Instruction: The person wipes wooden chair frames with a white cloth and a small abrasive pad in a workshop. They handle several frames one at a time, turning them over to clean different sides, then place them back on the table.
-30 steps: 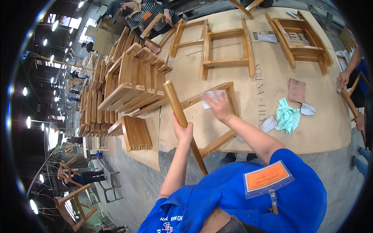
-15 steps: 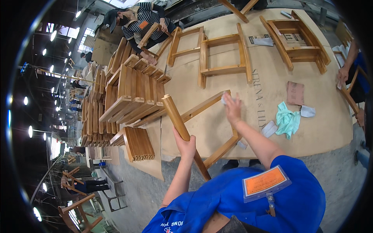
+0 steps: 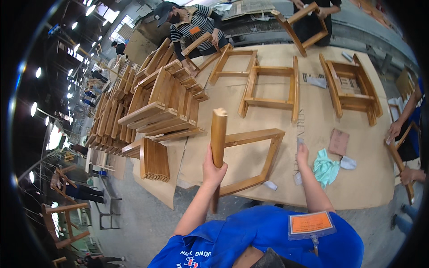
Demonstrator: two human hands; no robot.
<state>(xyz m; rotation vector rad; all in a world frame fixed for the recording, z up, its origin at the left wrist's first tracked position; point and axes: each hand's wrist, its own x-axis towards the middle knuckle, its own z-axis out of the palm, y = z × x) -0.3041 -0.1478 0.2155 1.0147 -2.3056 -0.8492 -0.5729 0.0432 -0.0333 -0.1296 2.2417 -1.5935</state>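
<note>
My left hand (image 3: 214, 172) grips the thick leg of a wooden frame (image 3: 271, 154) near the leg's middle. The leg's notched end points up, and the frame tilts over the near side of the table. My right hand (image 3: 302, 154) is off the frame, to its right. Pinched in its fingers is a small pale grey piece of sandpaper (image 3: 300, 142). Just right of that hand lie a crumpled mint-green cloth (image 3: 326, 166), a reddish-brown folded sheet (image 3: 338, 141) and a greyish folded piece (image 3: 348, 163).
The cardboard-covered table (image 3: 277, 196) holds more wooden frames (image 3: 270, 102) at its far side. Stacked frames (image 3: 163, 100) stand at the left, beside a bundle of wooden pieces (image 3: 155, 163). Co-workers handle frames at the far left (image 3: 201, 29), far side (image 3: 313, 22) and right (image 3: 404, 129).
My right hand has come away from the frame's far corner to the right. The frame has turned in my left hand, its leg now more upright. The view has shifted.
</note>
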